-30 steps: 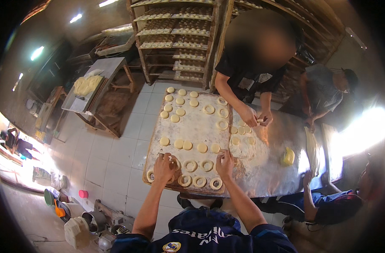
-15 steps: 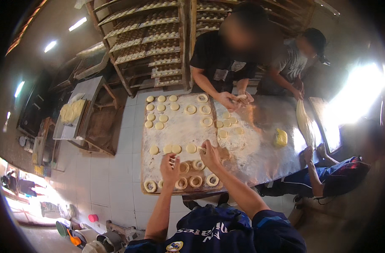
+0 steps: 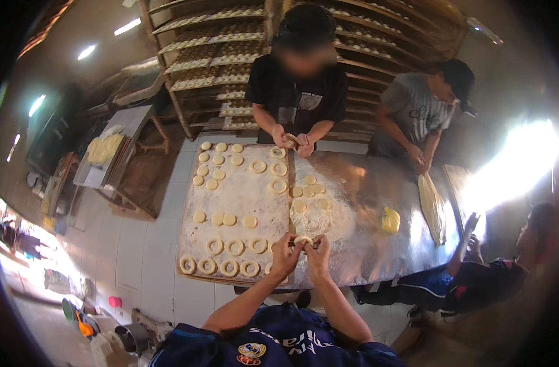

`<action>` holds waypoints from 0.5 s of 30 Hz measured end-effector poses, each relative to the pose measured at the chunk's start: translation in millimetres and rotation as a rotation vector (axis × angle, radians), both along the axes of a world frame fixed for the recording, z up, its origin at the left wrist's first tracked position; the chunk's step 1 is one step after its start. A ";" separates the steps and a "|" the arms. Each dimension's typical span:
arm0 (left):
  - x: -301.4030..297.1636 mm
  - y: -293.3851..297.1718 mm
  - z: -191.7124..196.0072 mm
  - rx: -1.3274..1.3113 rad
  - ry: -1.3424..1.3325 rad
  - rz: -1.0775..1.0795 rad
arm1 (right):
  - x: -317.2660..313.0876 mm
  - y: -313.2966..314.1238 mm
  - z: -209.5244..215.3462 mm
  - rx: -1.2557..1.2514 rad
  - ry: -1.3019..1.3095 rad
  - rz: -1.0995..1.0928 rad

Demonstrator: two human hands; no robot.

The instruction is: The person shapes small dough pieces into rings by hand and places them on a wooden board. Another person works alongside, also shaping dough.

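A pale dough ring (image 3: 303, 240) is held up between my two hands near the right edge of a floured board (image 3: 230, 199). My left hand (image 3: 285, 255) pinches its left side, and my right hand (image 3: 318, 257) grips the other side, fingers curled. On the board by my left hand lie several shaped dough rings (image 3: 235, 248) in two rows. Beyond them sits a row of flat dough discs (image 3: 249, 221). More rings (image 3: 278, 168) and discs (image 3: 218, 159) rest at its far end.
Beside the board, a metal table (image 3: 371, 189) bears loose flour (image 3: 322, 221), more dough discs (image 3: 309, 180) and a yellow bundle (image 3: 390, 220). Across from me a person's hands (image 3: 295, 142) hold dough. Two people stand at the right by a long pale cloth-like strip (image 3: 432, 208). Loaded racks (image 3: 215, 58) stand behind.
My hands have left the discs on the board and come together at its right edge, now holding a dough ring. At the far right, one person's hands have let go of the long strip.
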State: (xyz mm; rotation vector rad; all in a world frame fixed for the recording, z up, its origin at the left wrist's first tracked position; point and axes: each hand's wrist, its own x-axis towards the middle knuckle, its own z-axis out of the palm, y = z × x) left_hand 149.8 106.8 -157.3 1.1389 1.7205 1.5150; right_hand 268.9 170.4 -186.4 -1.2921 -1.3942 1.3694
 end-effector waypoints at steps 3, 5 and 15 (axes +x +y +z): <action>20.0 17.5 -10.3 0.087 -0.088 0.035 | 13.3 17.6 -6.1 -0.035 0.206 0.039; 14.6 25.4 -14.6 0.047 -0.269 -0.050 | 10.3 11.2 29.7 -0.307 0.569 -0.001; 33.8 35.0 11.3 -0.067 -0.405 0.161 | 18.9 31.7 46.1 -0.377 0.535 0.095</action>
